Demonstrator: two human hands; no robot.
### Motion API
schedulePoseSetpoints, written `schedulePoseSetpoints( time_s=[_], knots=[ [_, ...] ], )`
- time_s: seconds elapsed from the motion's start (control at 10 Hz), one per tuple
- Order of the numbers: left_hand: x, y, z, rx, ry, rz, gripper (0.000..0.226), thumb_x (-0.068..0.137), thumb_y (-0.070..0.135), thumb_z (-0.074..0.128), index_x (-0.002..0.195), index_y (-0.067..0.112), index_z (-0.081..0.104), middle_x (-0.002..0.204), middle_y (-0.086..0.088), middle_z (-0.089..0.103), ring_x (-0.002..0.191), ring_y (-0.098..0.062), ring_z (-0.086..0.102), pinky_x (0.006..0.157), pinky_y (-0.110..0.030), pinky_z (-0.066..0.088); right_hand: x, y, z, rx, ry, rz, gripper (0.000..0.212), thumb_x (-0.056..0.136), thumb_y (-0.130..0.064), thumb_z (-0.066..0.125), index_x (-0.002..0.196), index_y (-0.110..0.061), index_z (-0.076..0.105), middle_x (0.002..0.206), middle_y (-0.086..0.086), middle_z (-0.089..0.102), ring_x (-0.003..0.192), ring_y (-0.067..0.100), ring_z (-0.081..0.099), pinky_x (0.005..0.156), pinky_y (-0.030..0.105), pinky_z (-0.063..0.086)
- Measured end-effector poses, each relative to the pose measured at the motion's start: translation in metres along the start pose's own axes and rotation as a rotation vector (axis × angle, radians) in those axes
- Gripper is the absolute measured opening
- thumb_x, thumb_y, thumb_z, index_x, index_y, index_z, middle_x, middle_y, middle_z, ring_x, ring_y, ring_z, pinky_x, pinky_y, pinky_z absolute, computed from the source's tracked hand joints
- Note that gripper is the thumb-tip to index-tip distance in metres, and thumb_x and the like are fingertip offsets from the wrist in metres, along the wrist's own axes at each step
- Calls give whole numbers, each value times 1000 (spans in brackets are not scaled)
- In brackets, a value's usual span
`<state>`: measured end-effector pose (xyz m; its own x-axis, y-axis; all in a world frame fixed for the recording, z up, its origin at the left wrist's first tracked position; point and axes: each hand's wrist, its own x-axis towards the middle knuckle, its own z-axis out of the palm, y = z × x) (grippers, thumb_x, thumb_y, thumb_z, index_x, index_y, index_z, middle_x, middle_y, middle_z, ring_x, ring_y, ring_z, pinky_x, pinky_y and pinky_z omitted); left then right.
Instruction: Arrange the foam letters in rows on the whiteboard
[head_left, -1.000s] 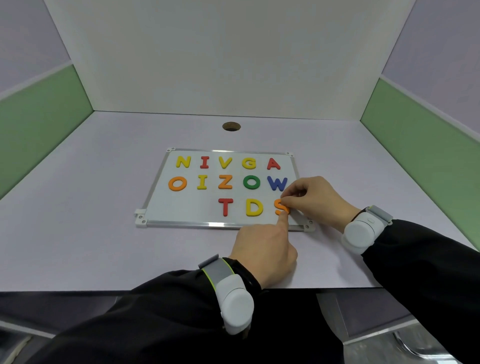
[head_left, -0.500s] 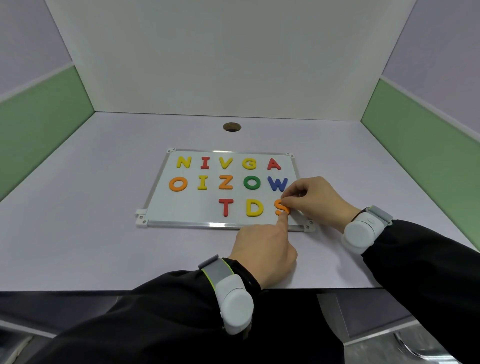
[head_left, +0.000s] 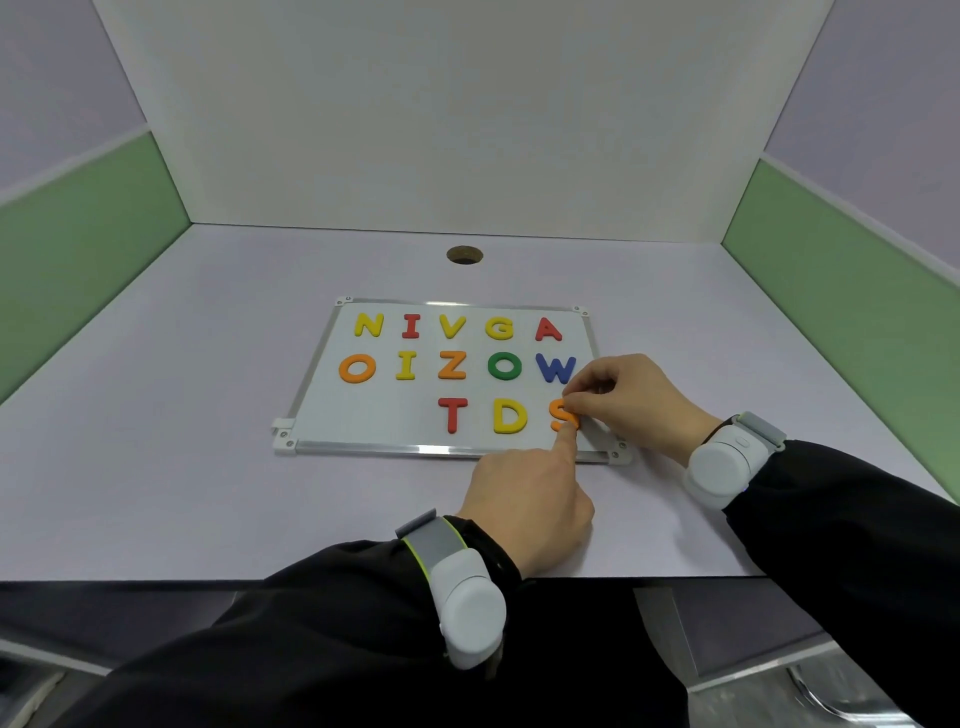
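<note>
A whiteboard (head_left: 374, 415) lies flat on the desk with foam letters in rows. The top row reads N I V G A, with the red A (head_left: 548, 330) at its right end. The middle row reads O I Z O W, ending in a blue W (head_left: 555, 368). In the bottom row sit a red T (head_left: 453, 412), a yellow D (head_left: 510, 415) and an orange S (head_left: 560, 417). My right hand (head_left: 631, 400) pinches the top of the S with curled fingers. My left hand (head_left: 530, 501) presses its straight index fingertip against the lower edge of the S; the other fingers are curled.
The lilac desk (head_left: 182, 441) is boxed in by a white back wall and green side panels. A round cable hole (head_left: 464, 254) sits behind the board. The bottom row's left half of the board is bare.
</note>
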<state>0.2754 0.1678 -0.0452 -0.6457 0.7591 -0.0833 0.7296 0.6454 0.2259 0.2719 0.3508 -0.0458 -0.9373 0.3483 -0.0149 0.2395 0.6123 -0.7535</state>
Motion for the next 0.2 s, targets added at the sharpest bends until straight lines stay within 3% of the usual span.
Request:
schedulePoseSetpoints(
  time_s=[0.1, 0.2],
  knots=[
    [-2, -3, -1, -22, 19, 26, 66, 99, 34, 36, 156, 22, 5, 80, -1, 58, 69, -19, 54, 59, -32, 42, 0, 1, -1, 92, 19, 20, 7, 84, -20, 71, 82, -15, 76, 80, 1, 73, 70, 11, 63, 61, 19, 50],
    [0, -15, -4, -64, 84, 59, 62, 97, 34, 37, 154, 23, 16, 83, -2, 61, 73, -22, 58, 60, -33, 47, 1, -4, -3, 140, 34, 57, 11, 86, -17, 68, 82, -10, 75, 82, 11, 72, 68, 15, 58, 61, 26, 48]
  ],
)
